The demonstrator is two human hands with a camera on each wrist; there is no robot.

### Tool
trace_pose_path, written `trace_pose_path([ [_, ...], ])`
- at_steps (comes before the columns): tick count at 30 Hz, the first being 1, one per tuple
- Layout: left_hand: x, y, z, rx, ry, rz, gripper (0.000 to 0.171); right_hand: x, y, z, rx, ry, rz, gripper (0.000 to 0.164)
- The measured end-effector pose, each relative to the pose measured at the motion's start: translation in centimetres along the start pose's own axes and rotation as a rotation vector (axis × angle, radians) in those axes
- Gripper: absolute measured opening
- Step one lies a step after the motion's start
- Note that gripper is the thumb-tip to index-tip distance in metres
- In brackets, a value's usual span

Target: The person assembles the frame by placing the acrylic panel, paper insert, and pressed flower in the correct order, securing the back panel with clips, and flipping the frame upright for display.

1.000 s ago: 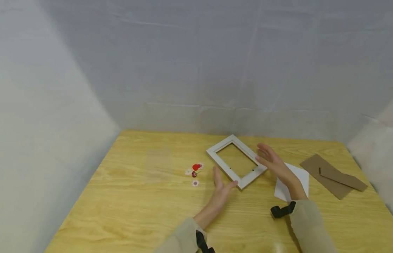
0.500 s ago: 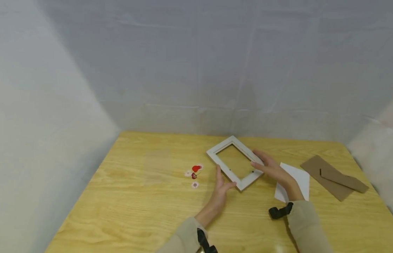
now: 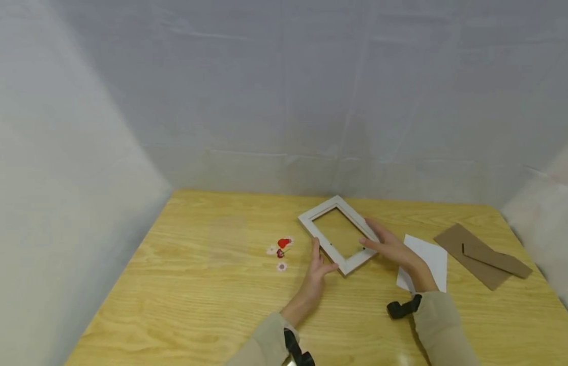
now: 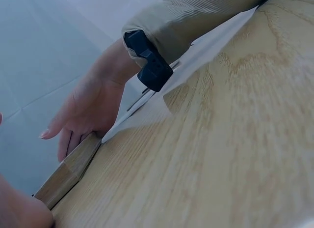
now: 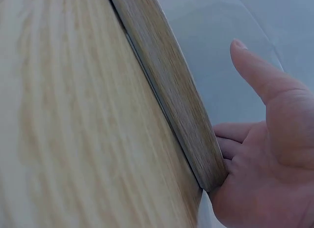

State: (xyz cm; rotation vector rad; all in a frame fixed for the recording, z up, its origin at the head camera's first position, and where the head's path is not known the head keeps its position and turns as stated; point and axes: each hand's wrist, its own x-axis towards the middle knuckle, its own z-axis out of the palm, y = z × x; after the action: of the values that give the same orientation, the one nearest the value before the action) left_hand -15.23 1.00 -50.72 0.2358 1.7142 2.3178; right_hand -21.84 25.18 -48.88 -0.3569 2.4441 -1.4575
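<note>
The bench [image 3: 197, 305] is a yellow wood-grain top. A pale frame [image 3: 321, 209] lies flat on it, corner toward the near edge. To its left sit small flowers [image 3: 281, 266] and a red piece [image 3: 282, 243], then a faint, see-through sheet [image 3: 226, 239]. To its right lie white paper [image 3: 432, 256] and, apart from that, a brown board [image 3: 453, 236].

Picture frame [image 3: 321, 209]: off-white face; side edge [image 5: 171, 85] brown, wood-grained. Counter [image 3: 197, 295]: yellow, streaked grain. From frame: 8 o'clock, flower [image 3: 281, 267], pale pink, darker centre; 3 o'clock, backing board [image 3: 454, 236], brown.
</note>
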Motion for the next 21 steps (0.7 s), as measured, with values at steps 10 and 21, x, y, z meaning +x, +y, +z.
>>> trace_pose_path([
  [10, 0.6, -0.1, 0.3, 0.04, 0.028, 0.011, 0.097, -0.3, -0.2, 0.3, -0.073, 0.01, -0.008, 0.087],
  [21, 0.9, 0.0, 0.1, 0.035, 0.008, 0.021, 0.095, -1.2, -0.2, 0.9, -0.104, -0.02, -0.007, 0.096],
])
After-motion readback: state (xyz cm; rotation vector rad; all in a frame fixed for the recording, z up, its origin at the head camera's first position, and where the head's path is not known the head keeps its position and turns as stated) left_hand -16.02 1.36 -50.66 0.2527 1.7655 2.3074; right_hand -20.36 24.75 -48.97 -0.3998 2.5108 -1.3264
